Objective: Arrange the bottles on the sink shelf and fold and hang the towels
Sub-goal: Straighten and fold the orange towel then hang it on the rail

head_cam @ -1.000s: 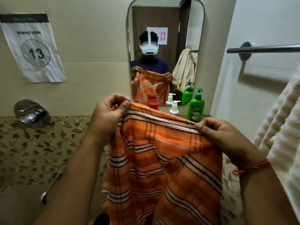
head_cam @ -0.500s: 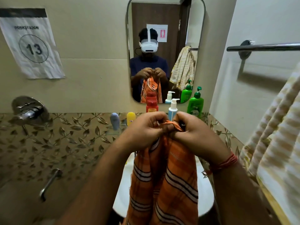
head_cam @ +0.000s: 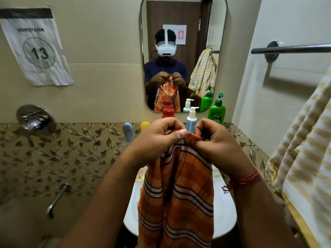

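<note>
Towel [head_cam: 179, 190], orange with pale and dark stripes, is hanging in front of the person over the near side of the white sink [head_cam: 225, 217]. A second ago it was being held spread wide by its top edge; now the two top corners are meeting in the middle, so the cloth is hanging doubled lengthwise. The left hand [head_cam: 157, 140] is pinching one corner between thumb and curled fingers, and the right hand [head_cam: 218, 142] is pinching the other just beside it, the knuckles nearly touching. Judged from this, the first fold is being completed; hanging is not yet done.

On the far shelf under the mirror [head_cam: 182, 54], a red bottle [head_cam: 168, 113], a white pump bottle [head_cam: 191, 119] and a green pump bottle [head_cam: 217, 111] are standing in a row. A bare towel rail [head_cam: 293, 48] is running along the right wall, and a cream striped towel [head_cam: 304, 158] is hanging near right. A tap [head_cam: 35, 120] and a paper sign [head_cam: 35, 49] are sitting on the left wall.
</note>
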{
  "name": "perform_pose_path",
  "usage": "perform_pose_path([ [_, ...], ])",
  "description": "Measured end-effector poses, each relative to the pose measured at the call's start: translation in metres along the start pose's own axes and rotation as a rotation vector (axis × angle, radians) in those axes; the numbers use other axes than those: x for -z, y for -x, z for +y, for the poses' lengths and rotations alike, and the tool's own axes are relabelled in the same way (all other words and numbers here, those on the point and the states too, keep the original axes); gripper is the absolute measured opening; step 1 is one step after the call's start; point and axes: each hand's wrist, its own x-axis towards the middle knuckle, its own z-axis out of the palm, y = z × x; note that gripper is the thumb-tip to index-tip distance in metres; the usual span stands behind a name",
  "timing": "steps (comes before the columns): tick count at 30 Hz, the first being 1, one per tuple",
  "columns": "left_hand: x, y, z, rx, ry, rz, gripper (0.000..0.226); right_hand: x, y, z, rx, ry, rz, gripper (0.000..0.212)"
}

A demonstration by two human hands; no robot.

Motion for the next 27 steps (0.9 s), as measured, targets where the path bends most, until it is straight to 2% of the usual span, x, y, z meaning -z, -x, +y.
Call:
perform_pose_path([
  [2, 0.001, 0.000, 0.002, -0.027, -0.008, 0.035, 0.009, 0.000, -0.001, 0.000, -0.035, -0.106, -0.003, 0.030],
  [5, 0.003, 0.000, 0.001, -0.046, -0.034, 0.111, 0.009, 0.003, 0.000, 0.002, -0.191, -0.287, -0.127, 0.019],
  [11, 0.007, 0.005, 0.000, -0.046, 0.041, 0.280, 0.013, 0.014, 0.002, 0.009, -0.217, -0.270, -0.102, 0.019],
  [15, 0.016, 0.008, -0.002, -0.062, 0.116, 0.322, 0.014, 0.024, 0.000, 0.024, -0.285, -0.319, -0.045, 0.021],
  [17, 0.025, 0.010, -0.006, -0.052, 0.152, 0.383, 0.017, 0.031, -0.001, 0.035, -0.321, -0.122, -0.032, 0.027],
  [20, 0.051, 0.011, -0.027, -0.002, 0.135, 0.612, 0.023, 0.038, 0.002, 0.048, -0.430, 0.536, -0.090, 0.018],
  [22, 0.062, 0.011, -0.042, 0.069, 0.075, 0.720, 0.021, 0.038, 0.005, 0.045, -0.455, 0.632, -0.063, 0.012],
  [24, 0.058, 0.011, -0.048, 0.150, -0.003, 0.707, 0.015, 0.034, 0.004, 0.032, -0.374, 0.498, -0.065, 0.011],
  [26, 0.045, 0.011, -0.043, 0.188, -0.055, 0.573, 0.004, 0.023, 0.001, 0.013, -0.258, 0.340, -0.103, 0.012],
  [27, 0.039, 0.010, -0.038, 0.183, -0.089, 0.478, 0.013, 0.017, -0.001, 0.005, -0.196, 0.344, -0.126, 0.012],
])
